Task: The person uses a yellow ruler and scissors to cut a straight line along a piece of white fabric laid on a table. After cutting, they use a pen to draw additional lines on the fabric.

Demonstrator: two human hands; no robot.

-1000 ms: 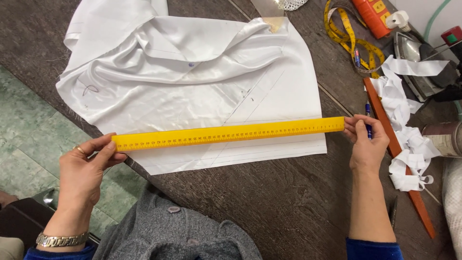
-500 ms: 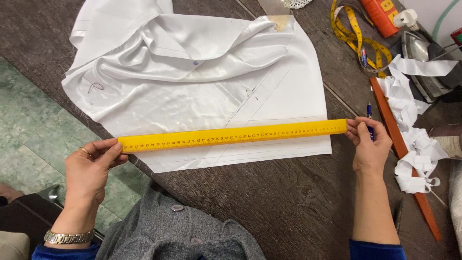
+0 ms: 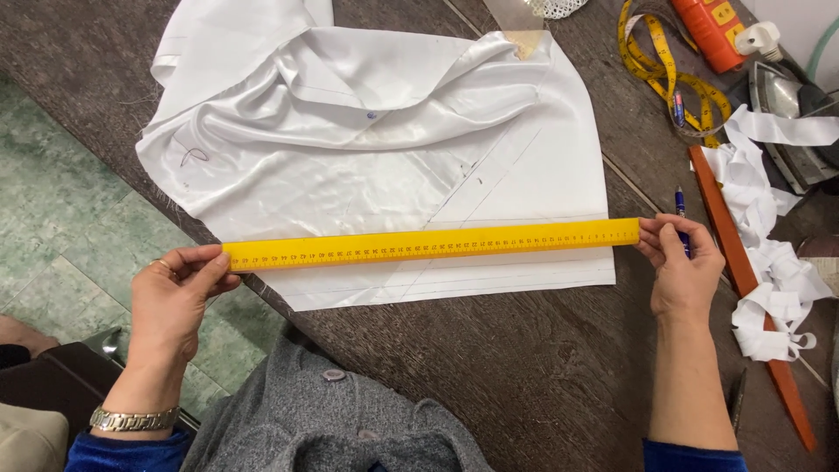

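Observation:
A long yellow ruler lies across the near edge of a white satin fabric spread on the dark wooden table. My left hand pinches the ruler's left end, past the table's edge. My right hand grips the right end and also has a blue pen between its fingers. Thin pen lines run across the fabric beside the ruler.
White fabric strips lie heaped at the right over an orange-brown wooden stick. A yellow tape measure, an orange object and an iron sit at the back right. Green tiled floor lies left of the table.
The ruler and both hands sit slightly nearer the fabric's front edge; most of the shift looks like camera motion. Both grips are unchanged.

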